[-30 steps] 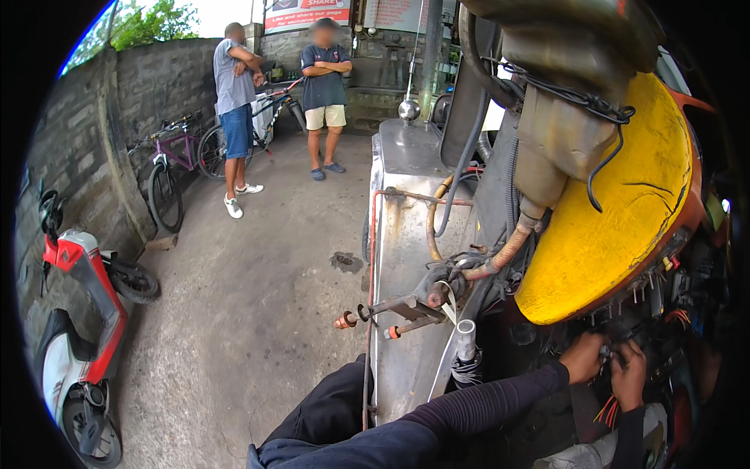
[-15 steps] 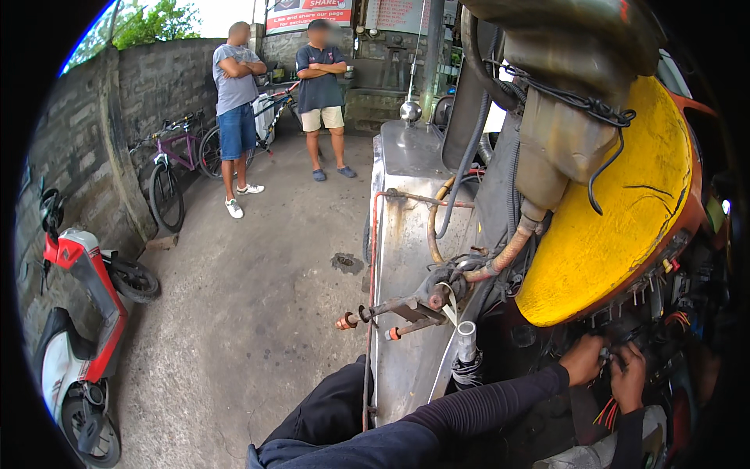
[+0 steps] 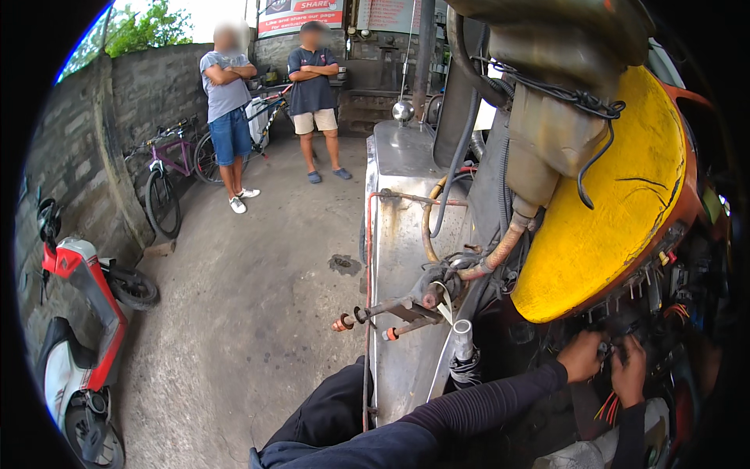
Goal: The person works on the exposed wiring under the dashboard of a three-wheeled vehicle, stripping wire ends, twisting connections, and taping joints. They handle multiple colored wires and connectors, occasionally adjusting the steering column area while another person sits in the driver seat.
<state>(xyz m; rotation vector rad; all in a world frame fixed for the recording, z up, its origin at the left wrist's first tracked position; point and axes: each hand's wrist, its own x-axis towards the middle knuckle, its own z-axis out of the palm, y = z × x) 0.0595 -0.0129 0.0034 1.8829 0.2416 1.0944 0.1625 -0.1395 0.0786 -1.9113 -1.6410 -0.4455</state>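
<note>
At the lower right, below the rim of the yellow panel, two hands meet in shade. The left hand, carried on a dark sleeve slanting up from the lower edge, lies on the left; the right hand stands opposite, its fingers bent upward and inward. A small bright metal piece sits in the narrow space between them: to the right of the left grip, up and to the left of the right grip. The left hand is the nearer, its fingers curled beside the piece. Shade and small scale hide the piece's long axis, and whether either grip is closed on it cannot be told. Orange wires hang just below, on the left side of the right wrist. Well apart to the left, a bare metal tube rises beside the silver metal body.
</note>
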